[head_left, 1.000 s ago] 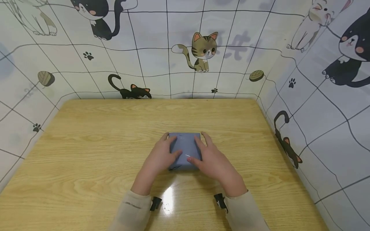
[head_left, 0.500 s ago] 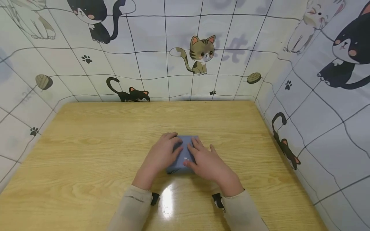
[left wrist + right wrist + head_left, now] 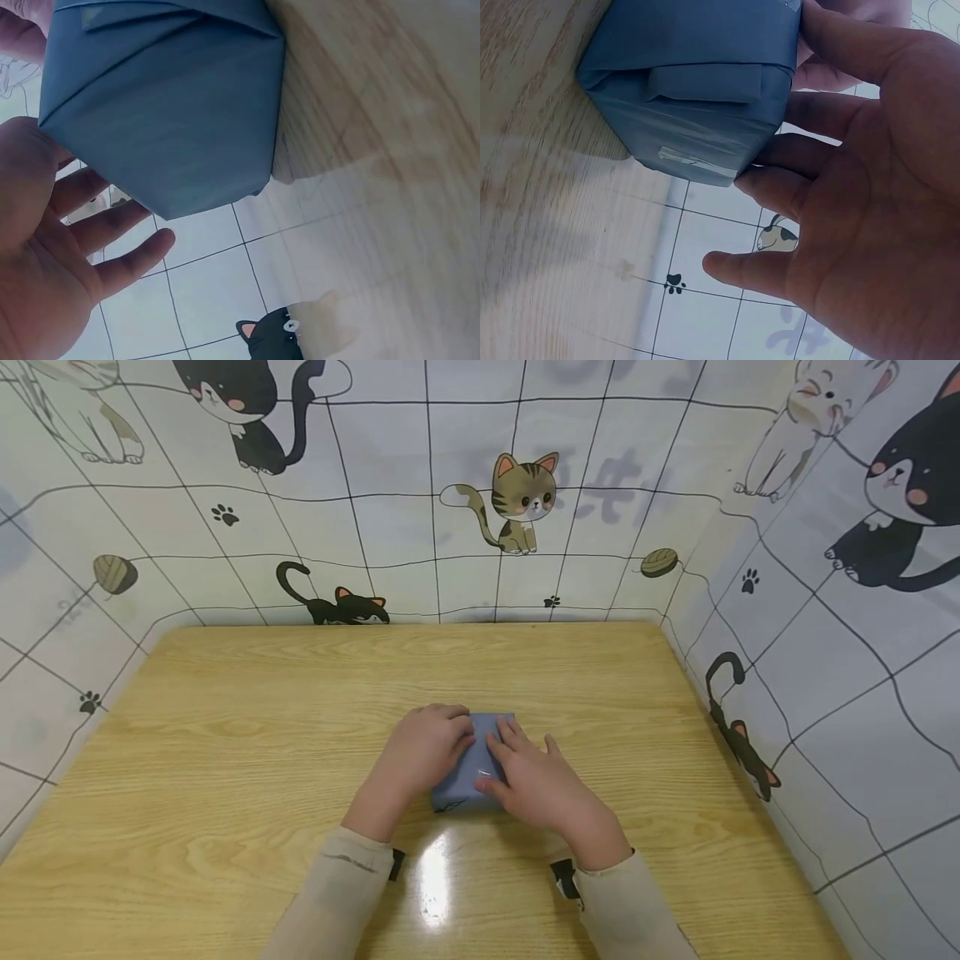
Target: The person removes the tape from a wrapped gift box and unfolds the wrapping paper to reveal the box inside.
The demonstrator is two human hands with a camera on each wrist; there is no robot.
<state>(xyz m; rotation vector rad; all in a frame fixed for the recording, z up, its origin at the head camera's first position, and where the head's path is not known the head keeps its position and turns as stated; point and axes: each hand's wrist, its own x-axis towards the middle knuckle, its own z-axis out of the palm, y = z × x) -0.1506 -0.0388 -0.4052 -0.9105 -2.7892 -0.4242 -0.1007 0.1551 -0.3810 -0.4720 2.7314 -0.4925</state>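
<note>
A small box-shaped package [image 3: 480, 758] wrapped in blue paper lies on the wooden table, in the middle of the head view. My left hand [image 3: 429, 749] lies over its left part, fingers toward the far edge. In the left wrist view, that hand's fingers [image 3: 120, 225] reach loosely along the package [image 3: 172, 120]. My right hand [image 3: 542, 781] rests on the right part, fingers spread and the thumb on top near the front. The right wrist view shows folded paper and clear tape on the package's side [image 3: 690, 97], with right fingertips [image 3: 757, 184] at its upper edge.
The wooden table [image 3: 225, 710] extends on all sides of the package. Its back and right edges meet a white cloth wall [image 3: 405, 518] printed with cats and grid lines. Light glares off the tabletop [image 3: 433, 877] in front of the package.
Over the second, both hands shift inward over the package, the right hand resting flatter on it. Since half a second ago, the left hand turns slightly, its thumb drawing toward its fingers; the right stays still.
</note>
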